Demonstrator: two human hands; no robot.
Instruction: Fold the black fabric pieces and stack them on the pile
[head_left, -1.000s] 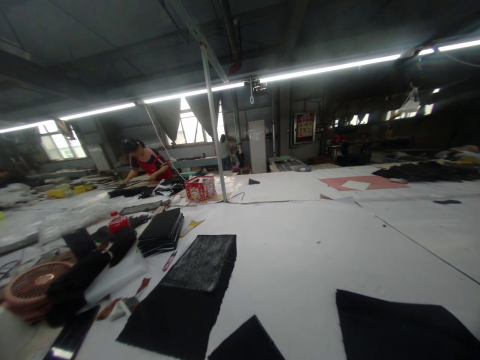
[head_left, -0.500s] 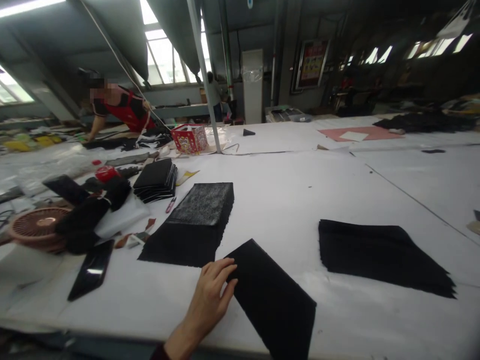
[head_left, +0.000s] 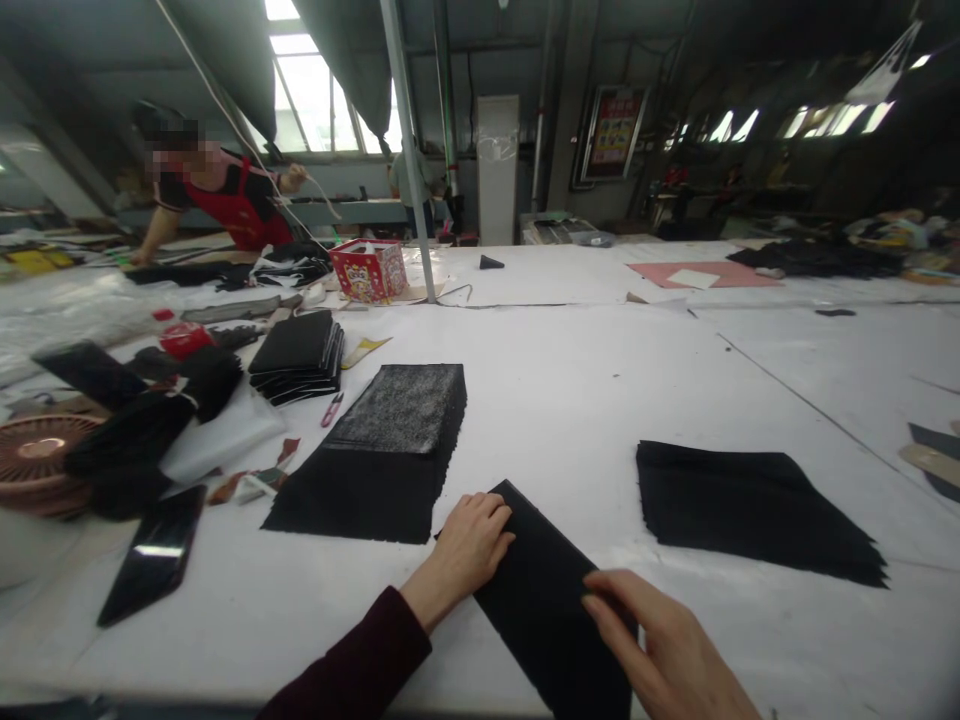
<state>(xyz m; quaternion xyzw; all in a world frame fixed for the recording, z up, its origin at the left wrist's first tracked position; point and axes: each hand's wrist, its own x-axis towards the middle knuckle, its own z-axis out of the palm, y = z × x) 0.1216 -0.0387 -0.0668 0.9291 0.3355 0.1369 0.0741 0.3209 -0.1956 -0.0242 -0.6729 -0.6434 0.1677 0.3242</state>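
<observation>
A black fabric piece [head_left: 544, 590] lies on the white table [head_left: 600, 400] right in front of me. My left hand [head_left: 469, 550] rests on its upper left edge, fingers curled over the cloth. My right hand [head_left: 667, 650] lies on its lower right part, fingers stretched out flat. Left of it stands a thick stack of black fabric [head_left: 382, 450]. To the right lies a flatter pile of black fabric [head_left: 750, 500].
A smaller black stack [head_left: 296, 355], a red-capped item [head_left: 180, 340], a brown fan [head_left: 34, 465] and a phone [head_left: 150, 550] crowd the left side. A red box [head_left: 367, 270] and a metal pole [head_left: 409, 150] stand further back. A person in red [head_left: 225, 205] leans over the far table.
The camera tilted down from the hall to the table. My left hand came onto the black piece, then my right hand came into view and onto it too.
</observation>
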